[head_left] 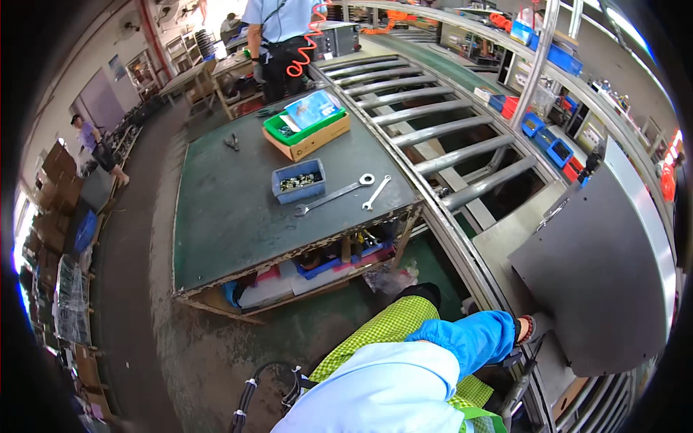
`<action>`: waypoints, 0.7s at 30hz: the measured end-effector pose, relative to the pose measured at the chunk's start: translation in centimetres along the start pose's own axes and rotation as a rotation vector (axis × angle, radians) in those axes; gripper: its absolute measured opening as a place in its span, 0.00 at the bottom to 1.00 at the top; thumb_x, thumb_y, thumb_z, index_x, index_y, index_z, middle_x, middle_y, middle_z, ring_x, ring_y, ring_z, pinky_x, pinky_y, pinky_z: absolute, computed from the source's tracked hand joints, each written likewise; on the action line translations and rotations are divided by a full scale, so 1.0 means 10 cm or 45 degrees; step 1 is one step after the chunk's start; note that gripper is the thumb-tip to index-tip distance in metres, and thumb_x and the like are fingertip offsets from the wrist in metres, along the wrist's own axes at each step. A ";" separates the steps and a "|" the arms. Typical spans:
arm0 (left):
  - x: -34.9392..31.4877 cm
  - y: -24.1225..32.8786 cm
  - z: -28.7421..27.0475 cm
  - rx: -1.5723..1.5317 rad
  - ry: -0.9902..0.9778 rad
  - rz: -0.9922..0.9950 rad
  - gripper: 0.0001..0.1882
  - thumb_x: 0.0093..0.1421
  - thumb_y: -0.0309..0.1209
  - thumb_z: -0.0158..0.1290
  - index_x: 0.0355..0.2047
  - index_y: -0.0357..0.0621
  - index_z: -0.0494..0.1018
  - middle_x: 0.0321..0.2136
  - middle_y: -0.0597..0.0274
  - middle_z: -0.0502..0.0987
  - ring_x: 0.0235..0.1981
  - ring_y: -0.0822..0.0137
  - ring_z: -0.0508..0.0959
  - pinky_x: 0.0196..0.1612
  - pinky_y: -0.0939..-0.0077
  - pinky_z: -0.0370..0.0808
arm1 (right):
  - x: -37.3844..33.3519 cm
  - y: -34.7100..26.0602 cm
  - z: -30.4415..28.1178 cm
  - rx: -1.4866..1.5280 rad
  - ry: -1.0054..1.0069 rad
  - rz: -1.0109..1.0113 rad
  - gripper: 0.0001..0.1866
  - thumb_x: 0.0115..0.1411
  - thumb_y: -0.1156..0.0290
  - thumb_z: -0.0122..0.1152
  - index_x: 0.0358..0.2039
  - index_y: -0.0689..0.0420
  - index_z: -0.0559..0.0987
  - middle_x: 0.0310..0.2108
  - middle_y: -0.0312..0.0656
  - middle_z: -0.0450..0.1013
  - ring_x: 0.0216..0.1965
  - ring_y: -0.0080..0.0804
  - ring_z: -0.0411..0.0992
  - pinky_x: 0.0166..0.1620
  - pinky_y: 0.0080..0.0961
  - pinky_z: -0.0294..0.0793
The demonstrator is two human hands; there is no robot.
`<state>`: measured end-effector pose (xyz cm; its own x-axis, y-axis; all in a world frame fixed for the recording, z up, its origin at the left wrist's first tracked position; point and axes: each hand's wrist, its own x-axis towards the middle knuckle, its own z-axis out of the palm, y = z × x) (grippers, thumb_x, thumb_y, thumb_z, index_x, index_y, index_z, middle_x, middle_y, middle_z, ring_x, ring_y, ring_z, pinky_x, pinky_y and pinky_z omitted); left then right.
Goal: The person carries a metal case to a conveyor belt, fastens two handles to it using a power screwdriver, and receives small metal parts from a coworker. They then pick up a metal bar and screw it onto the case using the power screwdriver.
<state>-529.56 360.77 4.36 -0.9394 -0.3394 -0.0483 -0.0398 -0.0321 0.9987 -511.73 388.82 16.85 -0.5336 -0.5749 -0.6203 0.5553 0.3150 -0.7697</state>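
My left hand (534,328), in a dark grey glove with a red band at the wrist, is at the lower left edge of a large dark grey metal panel or housing (599,267). Its fingers blend into the dark surface, so their grip cannot be made out. The forearm wears a bright blue sleeve cover (469,339). The panel has a pale, shiny right edge and leans over the roller line. My right hand is out of the picture.
Left of the conveyor rollers (444,112) stands a dark green worktable (224,209). On it lie two wrenches (336,195), pliers (232,141), a blue bin (299,180) of small metal parts and a green tray (271,128) on a carton. A co-worker (281,43) stands beyond.
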 end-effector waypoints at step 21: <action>-1.25 0.91 -1.92 0.581 0.465 0.248 0.19 0.61 0.42 0.47 0.41 0.40 0.76 0.34 0.49 0.79 0.35 0.50 0.80 0.41 0.57 0.75 | 0.70 -1.43 -0.98 -1.936 0.113 -0.622 0.43 0.51 0.43 0.66 0.58 0.63 0.69 0.53 0.59 0.70 0.53 0.55 0.70 0.56 0.43 0.68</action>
<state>-511.62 346.68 13.71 -0.7698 -0.6013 0.2139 -0.0965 0.4410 0.8923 -529.66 387.73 22.09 -0.5251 -0.8148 -0.2456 -0.7655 0.5783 -0.2821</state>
